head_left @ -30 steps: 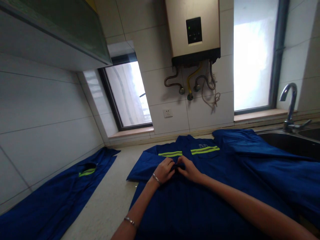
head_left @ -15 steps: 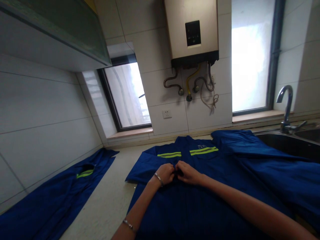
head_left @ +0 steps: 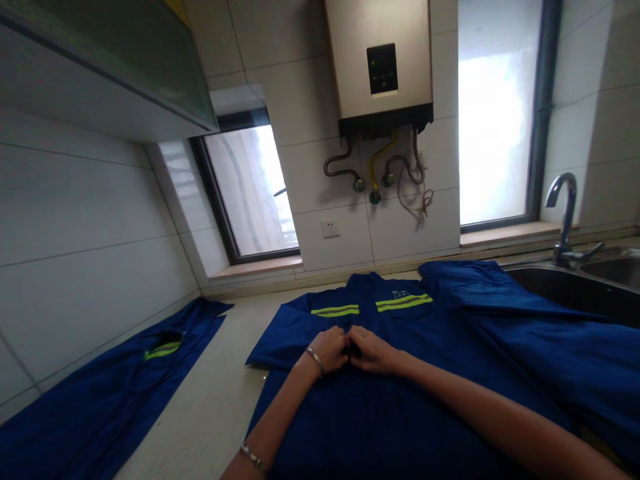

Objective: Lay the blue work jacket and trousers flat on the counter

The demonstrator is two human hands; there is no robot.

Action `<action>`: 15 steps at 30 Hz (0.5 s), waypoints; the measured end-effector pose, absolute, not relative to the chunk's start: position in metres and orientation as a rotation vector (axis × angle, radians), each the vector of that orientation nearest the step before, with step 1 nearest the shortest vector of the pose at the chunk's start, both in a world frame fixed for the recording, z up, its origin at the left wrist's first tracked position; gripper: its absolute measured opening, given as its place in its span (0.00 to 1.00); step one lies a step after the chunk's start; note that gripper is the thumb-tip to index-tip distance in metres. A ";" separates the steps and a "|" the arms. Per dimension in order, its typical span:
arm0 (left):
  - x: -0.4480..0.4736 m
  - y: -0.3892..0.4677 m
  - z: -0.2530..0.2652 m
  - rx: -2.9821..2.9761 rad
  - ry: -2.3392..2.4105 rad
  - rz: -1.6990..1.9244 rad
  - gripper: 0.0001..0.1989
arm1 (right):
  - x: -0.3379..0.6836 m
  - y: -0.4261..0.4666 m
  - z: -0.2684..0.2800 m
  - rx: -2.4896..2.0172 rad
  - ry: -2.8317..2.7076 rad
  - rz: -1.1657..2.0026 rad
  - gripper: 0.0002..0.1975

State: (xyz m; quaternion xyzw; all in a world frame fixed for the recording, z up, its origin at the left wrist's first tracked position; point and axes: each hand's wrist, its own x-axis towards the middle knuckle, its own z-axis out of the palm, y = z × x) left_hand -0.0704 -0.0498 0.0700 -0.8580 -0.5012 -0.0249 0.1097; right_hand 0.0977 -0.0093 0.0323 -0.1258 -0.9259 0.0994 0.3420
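A blue work jacket (head_left: 400, 407) with yellow-green reflective stripes across the chest lies face up, collar toward the wall. At the middle of its front, just below the stripes, my left hand (head_left: 330, 350) and my right hand (head_left: 373, 350) meet with fingers curled. Both pinch the jacket's front placket, knuckle to knuckle. The exact bit of cloth or fastener between the fingertips is hidden by the fingers. A bracelet circles my left wrist, and another band sits farther up that forearm.
Another blue garment (head_left: 115, 393) with a reflective stripe lies along the left wall on the pale counter (head_left: 200, 407). More blue cloth (head_left: 540, 347) spreads at right, beside the sink (head_left: 540, 280) and tap (head_left: 565, 213). A water heater (head_left: 380, 60) hangs above; a cabinet (head_left: 125, 73) juts out upper left.
My hands have drawn slightly closer together at the jacket's front and are now touching. The whole view has shifted a little; the garments lie as before.
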 end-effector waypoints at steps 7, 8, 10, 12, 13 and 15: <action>-0.072 -0.048 0.068 -2.621 -1.587 -0.181 0.06 | 0.097 -0.013 0.033 -0.263 -2.450 0.235 0.12; -0.072 -0.048 0.068 -2.630 -1.601 -0.166 0.06 | 0.097 -0.014 0.032 -0.255 -2.459 0.233 0.12; -0.073 -0.049 0.068 -2.654 -1.625 -0.163 0.07 | 0.097 -0.016 0.031 -0.256 -2.463 0.234 0.12; -0.073 -0.049 0.068 -2.671 -1.642 -0.165 0.07 | 0.096 -0.016 0.031 -0.265 -2.466 0.238 0.12; -0.072 -0.050 0.069 -2.666 -1.649 -0.159 0.07 | 0.097 -0.015 0.030 -0.272 -2.469 0.243 0.12; -0.071 -0.050 0.069 -2.601 -1.668 -0.143 0.07 | 0.096 -0.012 0.029 -0.305 -2.452 0.266 0.11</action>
